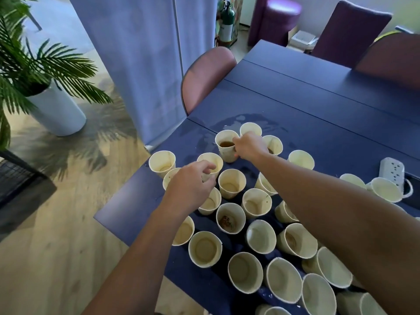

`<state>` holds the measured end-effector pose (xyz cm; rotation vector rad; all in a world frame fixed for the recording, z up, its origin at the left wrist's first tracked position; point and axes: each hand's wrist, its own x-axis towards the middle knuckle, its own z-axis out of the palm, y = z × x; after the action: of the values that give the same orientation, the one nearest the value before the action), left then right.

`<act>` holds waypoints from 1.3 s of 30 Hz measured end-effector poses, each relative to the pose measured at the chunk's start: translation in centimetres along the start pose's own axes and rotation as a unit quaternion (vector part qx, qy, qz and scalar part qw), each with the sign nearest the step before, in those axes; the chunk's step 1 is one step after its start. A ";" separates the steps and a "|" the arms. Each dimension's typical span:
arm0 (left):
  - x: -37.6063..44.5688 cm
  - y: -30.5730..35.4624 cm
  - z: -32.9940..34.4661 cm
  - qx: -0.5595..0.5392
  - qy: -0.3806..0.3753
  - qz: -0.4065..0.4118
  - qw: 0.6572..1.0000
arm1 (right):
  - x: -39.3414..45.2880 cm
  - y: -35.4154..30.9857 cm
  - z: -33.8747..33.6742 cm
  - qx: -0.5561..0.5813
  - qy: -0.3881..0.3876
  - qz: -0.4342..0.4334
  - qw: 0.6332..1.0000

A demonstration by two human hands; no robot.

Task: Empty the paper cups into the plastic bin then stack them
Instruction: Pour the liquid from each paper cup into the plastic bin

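Several cream paper cups stand open side up on the blue table (318,105). My right hand (248,146) reaches to the far group and grips a cup with brown liquid (225,146) by its rim and side. My left hand (191,183) hovers over another cup (212,162) nearer the table's left edge, fingers curled around its rim and wall. A cup with dark residue (229,218) stands in the middle. The plastic bin is not in view.
Spilled liquid (245,120) wets the table beyond the cups. A white power strip (392,170) lies at the right. A pink chair (204,76) stands at the table's far left side, with a potted palm (45,71) on the wooden floor.
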<state>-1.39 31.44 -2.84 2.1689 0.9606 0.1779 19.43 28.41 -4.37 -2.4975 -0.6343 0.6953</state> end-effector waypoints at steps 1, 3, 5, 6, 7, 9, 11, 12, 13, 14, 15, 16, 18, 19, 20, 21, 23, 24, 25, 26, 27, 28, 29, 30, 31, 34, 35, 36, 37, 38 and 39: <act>-0.1 0.3 0.0 0.001 -0.002 -0.003 1.000 | -0.4 0.1 -0.6 -0.006 0.004 -0.006 1.000; -0.1 1.1 0.2 0.003 -0.007 -0.010 1.000 | -1.2 0.2 -2.1 -0.010 0.014 -0.013 1.000; -0.2 2.2 0.4 0.003 -0.003 -0.016 1.000 | -2.4 0.2 -3.9 0.010 0.023 -0.021 0.999; -0.4 2.8 0.5 0.000 0.001 -0.019 1.000 | -3.1 0.3 -4.9 0.025 0.025 -0.025 0.999; -0.5 3.3 0.6 -0.004 0.004 -0.024 1.000 | -3.9 0.4 -5.9 0.037 0.025 -0.030 0.999; -0.8 4.6 1.2 -0.025 -0.003 -0.033 0.999 | -5.8 0.8 -7.9 0.059 0.027 -0.040 0.997; -1.0 6.1 2.2 -0.074 -0.034 -0.046 0.996 | -7.8 1.4 -10.1 0.078 0.024 -0.050 0.995; -1.1 6.9 2.8 -0.104 -0.054 -0.052 0.992 | -8.9 1.6 -11.1 0.083 0.022 -0.053 0.995; -1.3 7.6 3.4 -0.131 -0.070 -0.059 0.987 | -9.9 1.8 -11.9 0.085 0.021 -0.056 0.995; -1.5 8.3 4.2 -0.152 -0.080 -0.065 0.983 | -11.2 2.1 -12.9 0.085 0.026 -0.060 0.994; -1.8 9.1 4.8 -0.170 -0.087 -0.070 0.979 | -12.4 2.5 -13.8 0.083 0.031 -0.064 0.994; -2.2 9.9 5.5 -0.188 -0.091 -0.074 0.975 | -13.6 3.0 -14.6 0.082 0.034 -0.069 0.994; -2.8 11.5 6.9 -0.217 -0.088 -0.062 0.970 | -15.9 4.1 -16.2 0.084 0.031 -0.079 0.993; -3.3 12.3 7.5 -0.226 -0.078 -0.050 0.970 | -17.0 4.8 -16.8 0.090 0.027 -0.081 0.992; -3.8 13.5 8.3 -0.235 -0.067 -0.033 0.969 | -18.3 5.9 -17.8 0.099 0.030 -0.080 0.991; -4.0 13.9 9.0 -0.251 -0.054 -0.025 0.966 | -19.3 6.5 -18.3 0.104 0.027 -0.084 0.991; -4.7 15.0 10.3 -0.262 -0.038 -0.006 0.964 | -21.3 7.8 -19.3 0.107 0.031 -0.092 0.989; -5.3 15.8 10.8 -0.254 -0.035 0.008 0.967 | -22.2 8.6 -20.0 0.108 0.040 -0.094 0.989; -6.1 16.7 11.0 -0.248 -0.037 0.021 0.968 | -23.0 9.4 -20.6 0.108 0.051 -0.094 0.988; -6.7 17.6 11.4 -0.241 -0.042 0.036 0.969 | -23.7 10.4 -21.2 0.107 0.065 -0.095 0.988; -7.4 18.3 11.6 -0.237 -0.048 0.049 0.969 | -24.3 11.4 -21.7 0.102 0.086 -0.096 0.986; -8.0 19.2 11.7 -0.236 -0.054 0.059 0.969 | -24.9 12.4 -22.2 0.095 0.114 -0.101 0.984; -8.8 20.2 11.9 -0.239 -0.063 0.070 0.967 | -25.6 13.6 -22.6 0.090 0.149 -0.108 0.979; -9.4 21.2 12.3 -0.240 -0.074 0.081 0.965 | -26.4 15.0 -23.1 0.102 0.179 -0.114 0.972; -10.1 22.1 12.5 -0.245 -0.082 0.089 0.962 | -27.1 16.1 -23.4 0.134 0.189 -0.123 0.965; -12.2 25.0 13.4 -0.235 -0.111 0.123 0.958 | -29.5 19.6 -23.8 0.275 0.143 -0.153 0.938; -12.8 25.8 13.7 -0.232 -0.123 0.129 0.956 | -30.1 20.7 -23.7 0.306 0.129 -0.164 0.929; -13.3 26.6 14.1 -0.223 -0.139 0.139 0.955 | -30.6 21.7 -23.6 0.325 0.125 -0.173 0.921; -14.0 27.5 14.5 -0.212 -0.159 0.152 0.952 | -31.0 22.7 -23.5 0.332 0.133 -0.177 0.917; -14.5 28.2 15.2 -0.195 -0.176 0.169 0.950 | -31.4 23.4 -23.4 0.336 0.144 -0.176 0.914; -15.0 29.0 15.8 -0.178 -0.187 0.179 0.949 | -31.9 24.1 -23.4 0.344 0.154 -0.174 0.910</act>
<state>11.09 -0.80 8.06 1.9246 0.2873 0.0961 15.68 -14.91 11.59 -1.7258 -0.5674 0.2978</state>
